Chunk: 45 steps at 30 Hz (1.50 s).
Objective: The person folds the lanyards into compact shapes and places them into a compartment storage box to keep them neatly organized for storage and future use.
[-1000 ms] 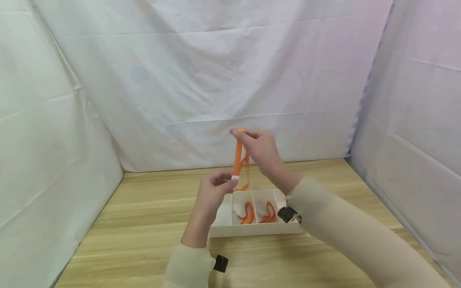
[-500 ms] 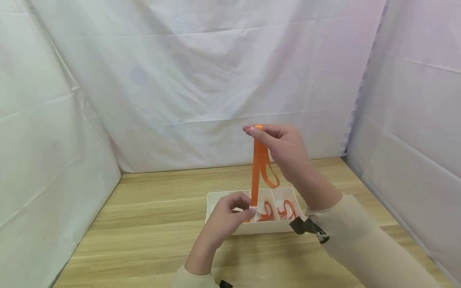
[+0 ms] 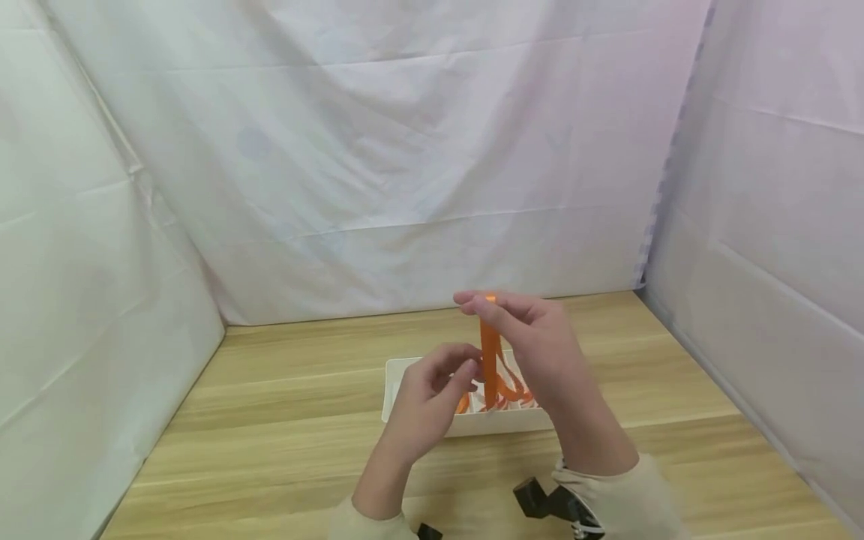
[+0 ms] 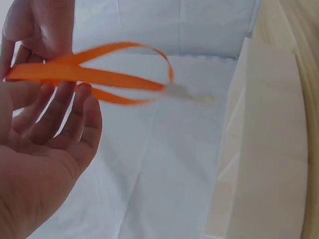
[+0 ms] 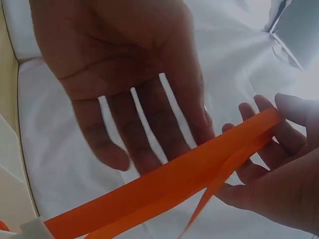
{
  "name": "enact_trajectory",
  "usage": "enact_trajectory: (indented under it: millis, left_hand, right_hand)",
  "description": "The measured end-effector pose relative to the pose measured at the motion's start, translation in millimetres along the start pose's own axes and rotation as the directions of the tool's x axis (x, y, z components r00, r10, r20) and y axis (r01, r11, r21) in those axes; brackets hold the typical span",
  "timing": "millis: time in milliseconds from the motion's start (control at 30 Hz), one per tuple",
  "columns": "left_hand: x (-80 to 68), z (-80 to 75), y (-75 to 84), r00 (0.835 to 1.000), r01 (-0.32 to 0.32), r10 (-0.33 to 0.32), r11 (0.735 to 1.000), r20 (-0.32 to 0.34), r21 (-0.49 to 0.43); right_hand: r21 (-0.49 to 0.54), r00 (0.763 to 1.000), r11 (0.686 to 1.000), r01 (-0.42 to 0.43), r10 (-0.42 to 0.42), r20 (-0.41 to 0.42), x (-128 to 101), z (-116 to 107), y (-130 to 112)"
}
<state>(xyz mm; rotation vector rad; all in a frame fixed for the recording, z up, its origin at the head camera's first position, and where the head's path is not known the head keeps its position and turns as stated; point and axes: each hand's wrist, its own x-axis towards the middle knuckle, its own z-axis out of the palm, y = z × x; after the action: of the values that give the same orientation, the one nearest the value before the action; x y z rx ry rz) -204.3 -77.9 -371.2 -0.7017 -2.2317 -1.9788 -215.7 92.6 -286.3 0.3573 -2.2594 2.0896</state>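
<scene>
My right hand (image 3: 483,303) is raised over the white divided box (image 3: 394,391) and pinches the top fold of an orange ribbon (image 3: 490,358) between thumb and fingertips. The ribbon hangs down in a loop toward the box, with a small white tag (image 4: 192,94) on its end. My left hand (image 3: 457,372) is just left of the ribbon, fingers spread and relaxed, holding nothing. In the right wrist view the left hand's fingers (image 5: 142,114) are straight, behind the ribbon (image 5: 169,186). More orange ribbon pieces (image 3: 463,404) lie in the box.
The box sits on a light wooden table (image 3: 283,420). White cloth (image 3: 378,150) closes off the back and both sides. Bare tabletop lies left and right of the box.
My right hand has come down toward the box with the ribbon. The left hand has let go of the ribbon's white end and opened beside it.
</scene>
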Motion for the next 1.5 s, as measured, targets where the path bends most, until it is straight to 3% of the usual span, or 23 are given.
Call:
enact_trajectory:
  millis: [100,267,367,567,900,1167,1367,1500]
  left_hand:
    - [4.8,3.6,5.6,0.999,0.021,-0.024,0.995,-0.026,-0.097]
    - [10.6,9.4,9.2,0.988,0.136,-0.147,0.975,-0.054,-0.175]
    - [12.5,11.1,8.3,0.983,0.147,-0.16,0.979,-0.093,-0.139]
    - [13.7,11.7,2.2,0.984,0.092,-0.089,0.996,-0.154,0.012]
    - [10.1,10.4,-19.7,0.976,0.082,-0.045,0.982,-0.212,0.17]
    - [7.4,11.5,-42.0,0.989,0.08,-0.049,0.969,-0.137,0.235]
    - [5.2,14.4,-48.0,0.994,0.074,-0.052,0.97,-0.1,0.231]
    - [3.9,16.3,-50.3,0.993,0.101,-0.087,0.971,-0.075,0.215]
  right_hand:
    - [0.051,1.0,0.999,-0.007,0.007,0.006,-1.7,2.5,5.9]
    - [0.083,0.999,0.996,-0.017,0.015,0.036,-3.1,4.5,14.1]
    - [0.086,0.998,0.996,-0.018,0.013,0.054,-3.3,5.8,16.7]
    - [0.1,0.998,0.995,-0.014,0.008,0.059,-3.1,5.3,17.8]
    - [0.118,0.999,0.993,0.009,-0.013,0.034,-5.9,1.9,12.4]
    - [0.127,0.999,0.992,0.019,-0.022,0.023,-7.5,-0.6,6.4]
    - [0.123,1.0,0.992,0.012,-0.012,0.001,-8.0,-2.3,4.5]
    - [0.124,1.0,0.992,0.006,-0.004,-0.013,-8.9,-4.0,4.0]
